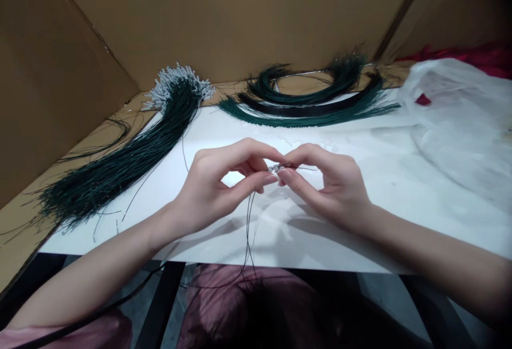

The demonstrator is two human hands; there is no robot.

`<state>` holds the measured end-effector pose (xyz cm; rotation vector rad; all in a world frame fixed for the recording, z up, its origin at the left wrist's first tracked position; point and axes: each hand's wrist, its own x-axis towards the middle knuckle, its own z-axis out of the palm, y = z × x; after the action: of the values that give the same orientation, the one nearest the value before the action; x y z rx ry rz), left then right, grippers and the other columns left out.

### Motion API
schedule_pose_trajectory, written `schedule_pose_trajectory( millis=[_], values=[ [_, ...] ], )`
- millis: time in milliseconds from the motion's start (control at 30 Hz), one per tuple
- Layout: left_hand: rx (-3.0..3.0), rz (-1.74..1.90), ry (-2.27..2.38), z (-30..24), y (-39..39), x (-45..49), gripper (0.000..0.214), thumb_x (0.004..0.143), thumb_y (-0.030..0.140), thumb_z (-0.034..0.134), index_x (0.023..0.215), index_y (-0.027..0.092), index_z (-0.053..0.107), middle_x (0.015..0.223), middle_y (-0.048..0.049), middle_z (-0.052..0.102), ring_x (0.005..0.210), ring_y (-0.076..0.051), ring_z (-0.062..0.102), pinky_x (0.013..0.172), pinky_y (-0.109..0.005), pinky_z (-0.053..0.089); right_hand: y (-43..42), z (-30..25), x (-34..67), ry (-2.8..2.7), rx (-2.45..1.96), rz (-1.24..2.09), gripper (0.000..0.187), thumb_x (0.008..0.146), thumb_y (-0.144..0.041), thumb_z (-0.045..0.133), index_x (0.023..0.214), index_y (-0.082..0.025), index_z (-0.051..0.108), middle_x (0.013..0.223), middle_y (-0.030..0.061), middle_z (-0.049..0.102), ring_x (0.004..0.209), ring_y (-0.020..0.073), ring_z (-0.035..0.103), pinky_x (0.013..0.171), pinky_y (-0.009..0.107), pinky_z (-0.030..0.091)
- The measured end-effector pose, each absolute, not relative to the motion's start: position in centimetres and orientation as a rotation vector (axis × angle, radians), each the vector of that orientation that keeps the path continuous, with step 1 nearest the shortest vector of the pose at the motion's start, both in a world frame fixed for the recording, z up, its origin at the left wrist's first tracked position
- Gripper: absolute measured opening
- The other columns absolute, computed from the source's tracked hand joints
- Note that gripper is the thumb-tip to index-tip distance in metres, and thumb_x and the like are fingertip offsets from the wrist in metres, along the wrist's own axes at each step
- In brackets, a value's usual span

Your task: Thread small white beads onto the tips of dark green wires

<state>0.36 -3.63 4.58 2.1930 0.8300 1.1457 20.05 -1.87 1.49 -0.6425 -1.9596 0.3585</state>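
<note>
My left hand (218, 181) and my right hand (326, 184) meet above the white table top (400, 189), fingertips pinched together. Between them sits a tiny clear bulb (274, 168) on thin dark green wires (250, 226), which hang down past the table's front edge toward my lap. Both hands pinch the bulb end of these wires. A long bundle of dark green wires tipped with small white bulbs (132, 152) lies on the left, bulb ends pointing away from me.
Curved bundles of bare green wire (312, 106) lie at the back of the table. A crumpled clear plastic bag (460, 120) covers the right side. Brown cardboard walls (240, 18) enclose the back and left. The table's front edge runs just below my wrists.
</note>
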Motion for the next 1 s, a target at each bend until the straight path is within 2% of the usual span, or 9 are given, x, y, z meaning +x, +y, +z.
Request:
schedule_pose_trajectory(
  millis=[167, 333, 633, 1000],
  values=[
    [2.239, 1.183, 0.860, 4.63, -3.79, 0.37, 0.017, 0.085, 0.013, 0.068, 0.101, 0.020, 0.070, 0.086, -0.0008, 0.072, 0.069, -0.010, 0.067, 0.067, -0.023, 0.061, -2.01, 1.54, 19.98, -1.951, -0.673, 0.354, 0.010, 0.090, -0.016, 0.059, 0.083, -0.023, 0.056, 0.069, -0.0034, 0.065, 0.063, 0.0126, 0.060, 0.069, 0.031, 0.046],
    [2.266, 1.214, 0.847, 4.44, -3.80, 0.48, 0.017, 0.084, 0.012, 0.069, 0.099, 0.019, 0.070, 0.087, -0.0009, 0.073, 0.074, -0.012, 0.069, 0.069, -0.024, 0.061, -2.18, 1.67, 19.89, -1.938, -0.662, 0.376, 0.010, 0.086, -0.013, 0.059, 0.086, -0.023, 0.056, 0.073, -0.0026, 0.066, 0.067, 0.0135, 0.063, 0.068, 0.031, 0.047],
    [2.275, 1.250, 0.896, 4.63, -3.92, 0.40, 0.017, 0.083, 0.011, 0.068, 0.096, 0.021, 0.070, 0.081, -0.0005, 0.072, 0.069, -0.012, 0.066, 0.065, -0.027, 0.056, -2.26, 1.82, 20.16, -1.953, -0.678, 0.438, 0.011, 0.087, -0.012, 0.058, 0.085, -0.023, 0.057, 0.071, -0.0034, 0.066, 0.066, 0.0122, 0.063, 0.071, 0.031, 0.048],
    [2.279, 1.261, 0.828, 4.41, -3.84, 0.59, 0.018, 0.083, 0.009, 0.068, 0.098, 0.019, 0.070, 0.084, -0.0010, 0.073, 0.072, -0.011, 0.068, 0.067, -0.024, 0.057, -2.22, 2.01, 20.11, -1.968, -0.657, 0.415, 0.009, 0.085, -0.014, 0.060, 0.087, -0.022, 0.057, 0.073, -0.0028, 0.067, 0.067, 0.0134, 0.064, 0.071, 0.031, 0.049]
  ],
)
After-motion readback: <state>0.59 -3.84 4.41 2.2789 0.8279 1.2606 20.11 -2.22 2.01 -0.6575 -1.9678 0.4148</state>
